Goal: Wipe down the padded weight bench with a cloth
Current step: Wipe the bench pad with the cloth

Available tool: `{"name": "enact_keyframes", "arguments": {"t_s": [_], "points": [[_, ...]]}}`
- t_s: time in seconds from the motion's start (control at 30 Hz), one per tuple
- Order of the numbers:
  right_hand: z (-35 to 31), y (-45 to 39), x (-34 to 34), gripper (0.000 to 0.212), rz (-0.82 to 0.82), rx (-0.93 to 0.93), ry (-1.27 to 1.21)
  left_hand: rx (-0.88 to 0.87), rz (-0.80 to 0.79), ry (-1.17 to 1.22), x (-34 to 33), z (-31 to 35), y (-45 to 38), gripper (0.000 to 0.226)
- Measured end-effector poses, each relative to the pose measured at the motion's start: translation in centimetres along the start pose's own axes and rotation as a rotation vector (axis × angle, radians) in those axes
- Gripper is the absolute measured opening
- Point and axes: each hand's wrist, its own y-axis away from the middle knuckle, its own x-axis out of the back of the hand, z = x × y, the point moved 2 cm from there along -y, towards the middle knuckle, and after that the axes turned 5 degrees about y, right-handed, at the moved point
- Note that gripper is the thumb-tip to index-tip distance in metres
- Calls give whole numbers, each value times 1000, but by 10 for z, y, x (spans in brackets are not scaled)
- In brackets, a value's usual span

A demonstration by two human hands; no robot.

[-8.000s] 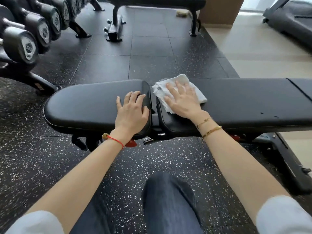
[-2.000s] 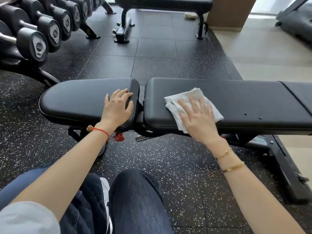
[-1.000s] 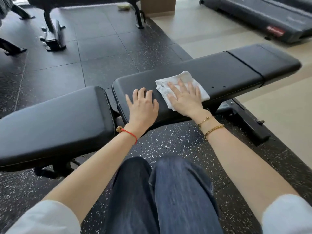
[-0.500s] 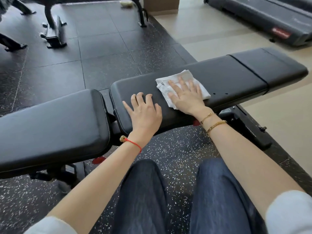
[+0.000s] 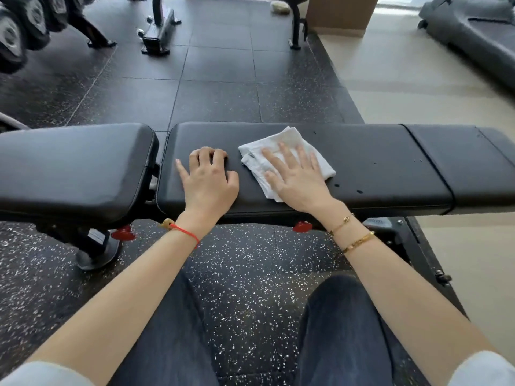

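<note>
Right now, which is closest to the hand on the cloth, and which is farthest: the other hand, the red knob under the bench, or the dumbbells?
From the right hand, pressing the cloth:
1. The left hand, just beside it on the same pad.
2. The red knob, below the bench's near edge; close to the first, though it looks slightly farther.
3. The dumbbells, far away at the upper left.

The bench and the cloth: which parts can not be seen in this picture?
- Cloth: its middle, in the head view, is covered by the right hand.
- Bench: both ends are cut off by the picture's edges.
- Bench pad under the left hand: hidden.
- Dumbbells: blurred, markings unreadable.
</note>
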Motion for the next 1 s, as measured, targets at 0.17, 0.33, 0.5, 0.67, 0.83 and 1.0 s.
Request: {"name": "enact_keyframes", "arguments": {"t_s": [0.17,0.33,0.5,0.67,0.83,1.0], "points": [[54,-11,6,53,-18,-40,-16,117,75,-53,-12,22,2,33],[48,-60,13,55,-69,-60,-51,107,89,-85,-16,22,4,44],[7,-50,8,55,-44,165,11,111,113,-106,-17,21,4,42],[43,-14,3,53,8,273,12,95,142,-135,-17,22,6,42],[101,-29,5,54,14,101,7,107,156,-141,-19,21,5,42],[73,-74,10,56,-42,72,-26,103,143,-161,-21,20,7,44]]}}
